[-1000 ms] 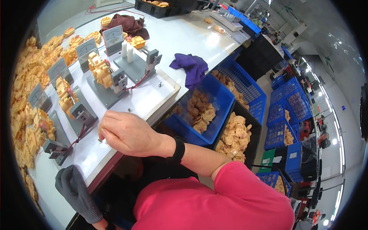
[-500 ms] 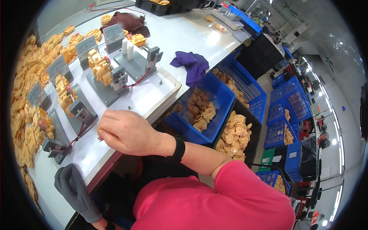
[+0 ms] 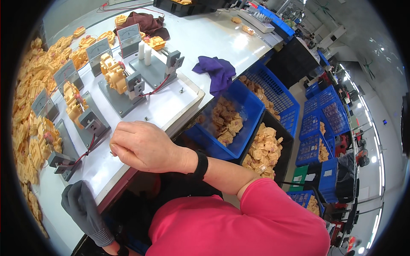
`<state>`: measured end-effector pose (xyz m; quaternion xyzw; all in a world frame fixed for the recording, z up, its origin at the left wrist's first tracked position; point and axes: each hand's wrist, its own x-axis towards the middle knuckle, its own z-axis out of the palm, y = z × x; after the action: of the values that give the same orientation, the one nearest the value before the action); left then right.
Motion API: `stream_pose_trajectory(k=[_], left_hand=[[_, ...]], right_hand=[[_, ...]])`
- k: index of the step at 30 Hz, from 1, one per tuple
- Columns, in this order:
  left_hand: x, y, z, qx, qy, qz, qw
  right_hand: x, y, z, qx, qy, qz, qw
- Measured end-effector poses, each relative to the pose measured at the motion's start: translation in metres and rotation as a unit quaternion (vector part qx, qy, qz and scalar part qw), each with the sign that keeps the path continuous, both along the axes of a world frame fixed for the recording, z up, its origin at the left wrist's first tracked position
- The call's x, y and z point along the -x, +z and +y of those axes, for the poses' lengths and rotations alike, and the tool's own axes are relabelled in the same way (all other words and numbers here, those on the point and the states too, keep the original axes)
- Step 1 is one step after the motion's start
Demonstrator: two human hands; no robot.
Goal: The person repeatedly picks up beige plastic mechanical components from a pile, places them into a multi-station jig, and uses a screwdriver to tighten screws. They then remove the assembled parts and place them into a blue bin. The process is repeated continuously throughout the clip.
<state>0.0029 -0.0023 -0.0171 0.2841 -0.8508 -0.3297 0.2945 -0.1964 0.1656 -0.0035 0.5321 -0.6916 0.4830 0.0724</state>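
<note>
My right hand (image 3: 139, 145), bare with a black wristband, is curled into a fist over the front edge of the white board (image 3: 168, 117). Whatever its fingers may hold is hidden. A small metal screw head (image 3: 112, 153) peeks out by its fingertips. My left hand (image 3: 81, 207), in a grey glove, lies at the table's near edge with its fingers stretched out. Beyond the hands stands a row of grey test fixtures (image 3: 95, 121). Yellow plastic parts (image 3: 114, 76) with coils sit upright in three of them. Behind each fixture stands a dial meter (image 3: 68, 74).
A heap of yellow parts (image 3: 30, 128) covers the table's left side. A purple cloth (image 3: 215, 72) and a brown cloth (image 3: 145, 24) lie on the table. To the right stand a blue bin (image 3: 252, 128) and a black bin (image 3: 287, 158), both holding yellow parts.
The whole view has shifted very slightly. Both hands keep their places and poses, and the fixtures stay as they were.
</note>
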Motion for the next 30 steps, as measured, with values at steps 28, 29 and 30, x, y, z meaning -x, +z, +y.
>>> stream_pose_trajectory(k=[28, 29, 30], left_hand=[[-0.0030, -0.0045, -0.0028, 0.014, 0.010, -0.010, 1.000], [-0.0033, -0.0055, -0.0037, 0.014, 0.007, -0.008, 1.000], [-0.0038, -0.0068, -0.0050, 0.015, 0.004, -0.005, 1.000]], right_hand=[[-0.0010, -0.0025, -0.0004, 0.013, -0.004, 0.020, 1.000], [-0.0009, -0.0023, -0.0001, 0.012, -0.004, 0.021, 1.000], [-0.0010, -0.0020, 0.0000, 0.012, -0.004, 0.021, 1.000]])
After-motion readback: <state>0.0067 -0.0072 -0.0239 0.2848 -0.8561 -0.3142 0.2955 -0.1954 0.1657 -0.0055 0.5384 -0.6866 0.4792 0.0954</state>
